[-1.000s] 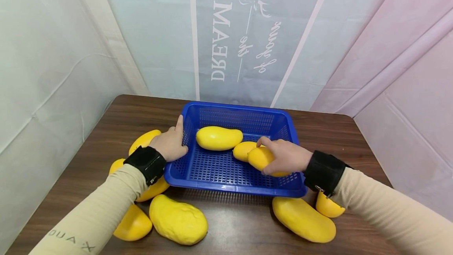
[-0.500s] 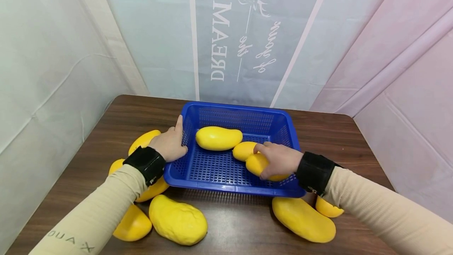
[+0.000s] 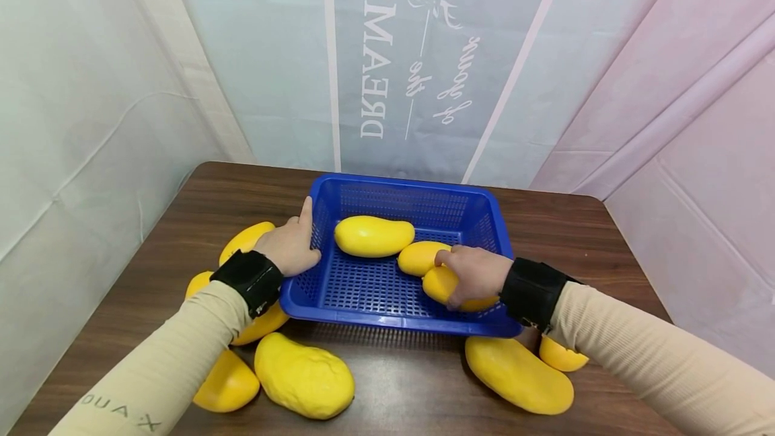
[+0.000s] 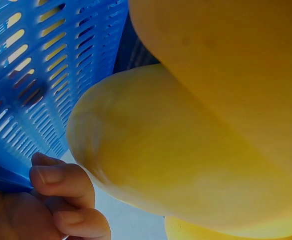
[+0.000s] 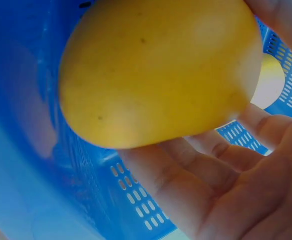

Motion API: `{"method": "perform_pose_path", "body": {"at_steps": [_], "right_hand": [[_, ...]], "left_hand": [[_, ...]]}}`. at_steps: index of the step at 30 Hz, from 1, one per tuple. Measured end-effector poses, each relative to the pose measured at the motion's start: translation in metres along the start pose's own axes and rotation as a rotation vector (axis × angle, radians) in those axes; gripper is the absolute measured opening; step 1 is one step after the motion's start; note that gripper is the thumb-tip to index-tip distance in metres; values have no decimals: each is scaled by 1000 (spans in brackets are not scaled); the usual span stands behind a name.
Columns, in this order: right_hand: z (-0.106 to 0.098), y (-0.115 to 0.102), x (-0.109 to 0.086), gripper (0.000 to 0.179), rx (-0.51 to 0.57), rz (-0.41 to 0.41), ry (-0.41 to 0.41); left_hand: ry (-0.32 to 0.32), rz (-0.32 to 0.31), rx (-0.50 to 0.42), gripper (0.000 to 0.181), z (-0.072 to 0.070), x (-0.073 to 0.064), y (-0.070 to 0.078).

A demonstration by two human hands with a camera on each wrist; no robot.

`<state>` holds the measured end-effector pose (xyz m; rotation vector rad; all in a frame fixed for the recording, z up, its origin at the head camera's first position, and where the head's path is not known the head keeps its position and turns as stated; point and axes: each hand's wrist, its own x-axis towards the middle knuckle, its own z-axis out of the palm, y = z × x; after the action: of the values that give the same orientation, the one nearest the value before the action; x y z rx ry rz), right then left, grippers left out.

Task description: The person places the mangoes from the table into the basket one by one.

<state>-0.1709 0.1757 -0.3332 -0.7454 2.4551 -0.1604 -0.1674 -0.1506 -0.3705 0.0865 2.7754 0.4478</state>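
A blue plastic basket [image 3: 393, 323] with slotted walls stands on the brown table. My left hand [image 3: 289, 246] grips its left rim, index finger laid along the edge. In the left wrist view, its fingers [image 4: 61, 187] curl beside the basket's wall, close to a mango [image 4: 175, 150] outside. My right hand [image 3: 478, 271] reaches into the basket's right part and holds a yellow mango [image 3: 440, 284], thumb on the near side and fingers round the far side. A smaller-looking mango [image 3: 418, 258] lies against it, and a larger mango [image 3: 372, 237] rests farther left in the basket.
Left of the basket, several mangoes lie partly under my left arm, among them one mango [image 3: 227, 382] near the front. A wrinkled mango [image 3: 305, 375] is in front. Two more, a long mango [image 3: 519, 377] and a round-ended mango [image 3: 562, 354], lie front right. A printed curtain [image 3: 412, 153] hangs behind.
My right hand and the mango in it have moved slightly left and nearer to me, lower in the basket, and now barely move. My left hand has stayed on the rim.
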Motion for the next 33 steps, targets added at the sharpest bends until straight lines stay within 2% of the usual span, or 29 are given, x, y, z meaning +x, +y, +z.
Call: {"method": "perform_pose_path", "body": {"at_steps": [15, 33], "right_hand": [[7, -5, 9, 60, -34, 4, -31], [7, -10, 15, 59, -74, 7, -53]], "left_hand": [[-7, 1, -3, 99, 1, 0, 0], [-3, 6, -5, 99, -1, 0, 0]]}}
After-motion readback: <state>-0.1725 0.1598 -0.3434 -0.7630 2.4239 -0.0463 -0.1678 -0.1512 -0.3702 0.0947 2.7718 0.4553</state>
